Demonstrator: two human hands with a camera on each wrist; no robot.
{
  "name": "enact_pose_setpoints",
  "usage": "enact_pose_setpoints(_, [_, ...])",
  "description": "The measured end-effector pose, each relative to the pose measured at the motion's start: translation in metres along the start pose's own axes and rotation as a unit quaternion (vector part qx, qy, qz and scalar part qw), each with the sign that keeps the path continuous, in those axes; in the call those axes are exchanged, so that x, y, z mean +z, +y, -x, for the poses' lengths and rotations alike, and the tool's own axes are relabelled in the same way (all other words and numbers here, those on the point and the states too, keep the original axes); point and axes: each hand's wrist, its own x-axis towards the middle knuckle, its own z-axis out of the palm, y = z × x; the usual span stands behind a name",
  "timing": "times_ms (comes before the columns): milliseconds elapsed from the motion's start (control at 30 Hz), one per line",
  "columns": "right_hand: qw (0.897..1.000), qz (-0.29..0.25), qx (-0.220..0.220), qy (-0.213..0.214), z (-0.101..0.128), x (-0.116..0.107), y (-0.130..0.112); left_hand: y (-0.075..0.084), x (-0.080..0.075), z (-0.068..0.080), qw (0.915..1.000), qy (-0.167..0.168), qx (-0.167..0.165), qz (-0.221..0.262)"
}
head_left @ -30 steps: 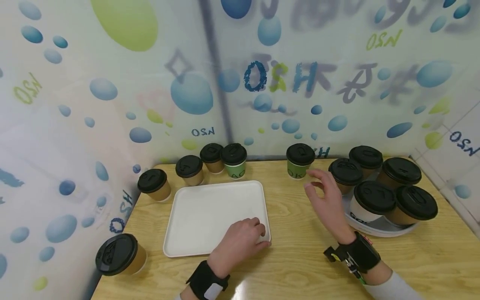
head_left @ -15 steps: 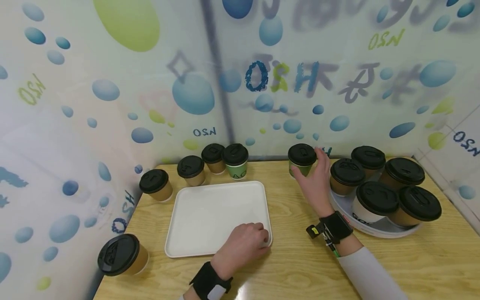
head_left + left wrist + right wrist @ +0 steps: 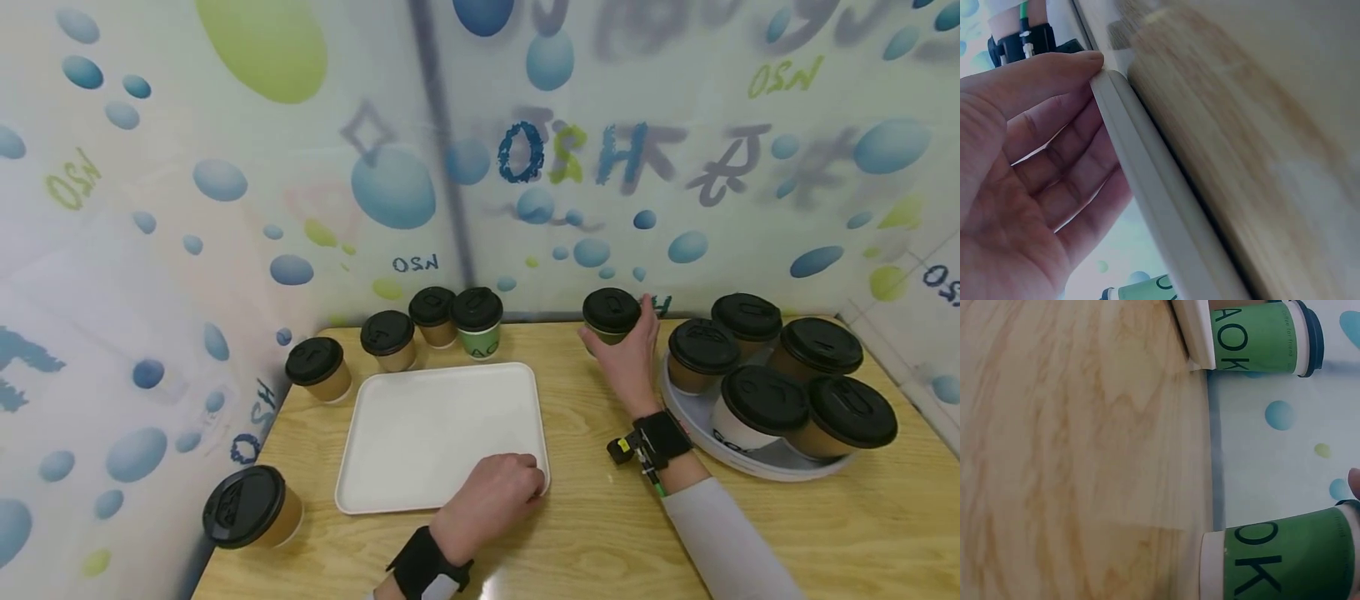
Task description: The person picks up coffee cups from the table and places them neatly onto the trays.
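At the back of the table, my right hand point(image 3: 632, 367) grips a green paper coffee cup point(image 3: 611, 312) with a black lid, thumb on its left side and fingers on its right. In the right wrist view this green cup point(image 3: 1291, 559) shows its dark lettering at the lower right; whether its base touches the table I cannot tell. My left hand point(image 3: 495, 496) holds the front right corner of a white rectangular tray point(image 3: 427, 429). The left wrist view shows the thumb point(image 3: 1066, 72) against that corner and the other fingers behind the tray's rim point(image 3: 1147, 181).
Behind the tray stand another green cup point(image 3: 478, 323) and brown lidded cups point(image 3: 388, 340). A brown cup point(image 3: 253, 507) is at the front left. On the right, a round grey tray point(image 3: 757, 467) bears several lidded cups point(image 3: 765, 404). A printed wall point(image 3: 517, 208) closes the back.
My right hand has moved left and back from beside the round tray and taken hold of the green cup. The left hand stays at the white tray's corner, its fingers curled in more.
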Motion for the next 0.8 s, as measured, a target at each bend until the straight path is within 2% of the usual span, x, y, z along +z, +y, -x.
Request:
enact_pose_setpoints(367, [1.0, -0.029, 0.004, -0.007, -0.009, 0.007, 0.01, 0.005, 0.001, 0.001, 0.9996, -0.011, 0.022, 0.015])
enact_pose_setpoints(800, [0.999, -0.03, 0.025, -0.024, -0.011, -0.001, 0.008, 0.006, -0.001, 0.001, 0.9994, -0.028, 0.018, 0.011])
